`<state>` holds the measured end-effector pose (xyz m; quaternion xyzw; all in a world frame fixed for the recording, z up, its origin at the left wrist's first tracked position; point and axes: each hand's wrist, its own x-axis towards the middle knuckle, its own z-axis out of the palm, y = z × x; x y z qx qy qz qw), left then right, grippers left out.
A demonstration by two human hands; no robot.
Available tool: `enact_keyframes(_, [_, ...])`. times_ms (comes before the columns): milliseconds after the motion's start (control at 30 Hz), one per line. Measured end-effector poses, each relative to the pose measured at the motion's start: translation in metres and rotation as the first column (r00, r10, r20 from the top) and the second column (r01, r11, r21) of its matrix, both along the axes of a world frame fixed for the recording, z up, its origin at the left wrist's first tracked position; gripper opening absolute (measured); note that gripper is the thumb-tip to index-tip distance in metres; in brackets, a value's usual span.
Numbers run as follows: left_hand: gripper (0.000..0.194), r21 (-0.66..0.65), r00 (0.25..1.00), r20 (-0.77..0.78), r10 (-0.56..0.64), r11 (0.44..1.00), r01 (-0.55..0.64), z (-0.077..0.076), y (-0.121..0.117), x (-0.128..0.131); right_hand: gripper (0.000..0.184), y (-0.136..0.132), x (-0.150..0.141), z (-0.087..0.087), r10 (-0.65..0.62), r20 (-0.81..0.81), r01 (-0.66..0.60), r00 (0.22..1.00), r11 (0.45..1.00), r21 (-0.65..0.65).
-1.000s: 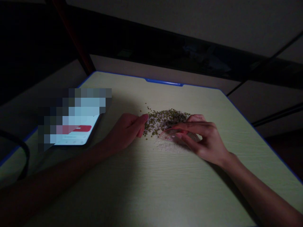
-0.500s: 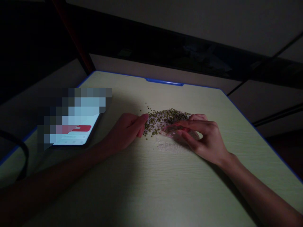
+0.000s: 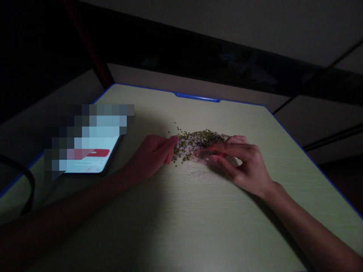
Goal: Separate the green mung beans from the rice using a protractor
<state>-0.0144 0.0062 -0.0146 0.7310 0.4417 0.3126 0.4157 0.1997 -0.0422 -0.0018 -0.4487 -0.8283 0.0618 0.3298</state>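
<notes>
A spread of small green beans mixed with pale grains lies on the table. My left hand rests at the left edge of the beans, its fingers curled in and the thumb pressed along them. Whatever it may hold is hidden. On the other side, my right hand grips a clear, round-rimmed container between thumb and fingers, tilted low over the near side of the beans. The fingers cover much of that container. Just in front of it is a thin patch of pale grains.
A phone or tablet with a lit screen, partly blurred out, lies on the left of the pale wooden table. The table has a blue edge with a raised blue strip at the back. A dark cord hangs at far left.
Almost nothing differs. The clear container in my right hand has shifted or turned very slightly; my left hand and the beans stay where they were.
</notes>
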Motion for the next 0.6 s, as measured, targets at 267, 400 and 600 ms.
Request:
enact_keyframes(267, [0.049, -0.002, 1.0, 0.011, -0.006, 1.0, 0.006, -0.0004, -0.0007, -0.0008, 0.024, 0.0001, -0.0006, -0.0002, 0.022, -0.01, -0.022, 1.0, 1.0, -0.001])
enact_keyframes(400, [0.049, 0.007, 1.0, 0.018, -0.004, 1.0, 0.004, 0.0002, -0.0009, -0.0002, 0.026, 0.0005, -0.001, -0.0008, 0.024, -0.011, -0.024, 1.0, 1.0, -0.005])
enact_keyframes(600, [0.048, -0.01, 1.0, 0.007, 0.011, 1.0, -0.011, 0.0019, -0.0017, 0.0015, 0.021, 0.0005, -0.0026, -0.0004, 0.019, -0.009, -0.019, 1.0, 1.0, 0.002])
